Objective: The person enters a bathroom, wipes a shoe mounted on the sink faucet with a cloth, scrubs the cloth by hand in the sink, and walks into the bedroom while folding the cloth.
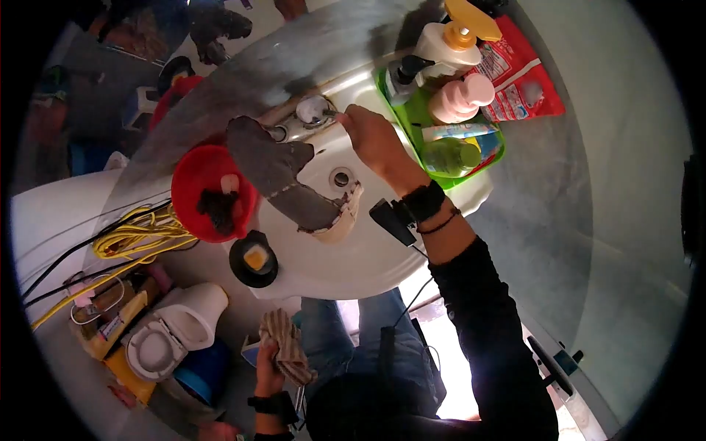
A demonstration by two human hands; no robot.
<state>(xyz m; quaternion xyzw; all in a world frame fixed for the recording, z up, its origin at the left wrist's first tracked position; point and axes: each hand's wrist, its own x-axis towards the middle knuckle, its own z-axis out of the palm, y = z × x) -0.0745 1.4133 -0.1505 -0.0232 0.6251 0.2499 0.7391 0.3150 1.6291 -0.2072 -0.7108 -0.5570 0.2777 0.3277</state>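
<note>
At the back of the white sink (346, 257), my right hand (371, 140) has its fingers closed around the handle of the faucet (312, 110). My left hand (269, 365) is low in the view, gripping a brown striped cloth (285, 345) beside my legs. A grey cloth glove or sock (276, 173) with a pale cuff lies across the sink's left side, left of the drain (340, 178). Left of it stands a red bowl (187, 176) with a dark scrubber inside. A black dish (254, 259) with a yellowish soap bar sits at the sink's front left.
A green tray (502, 153) of bottles and a tube is right of the faucet, with a red packet (518, 73) behind. Yellow cable (140, 235) lies at the left. Below are a white toilet (195, 312) and a blue basin (202, 371). A mirror reflects the bowl.
</note>
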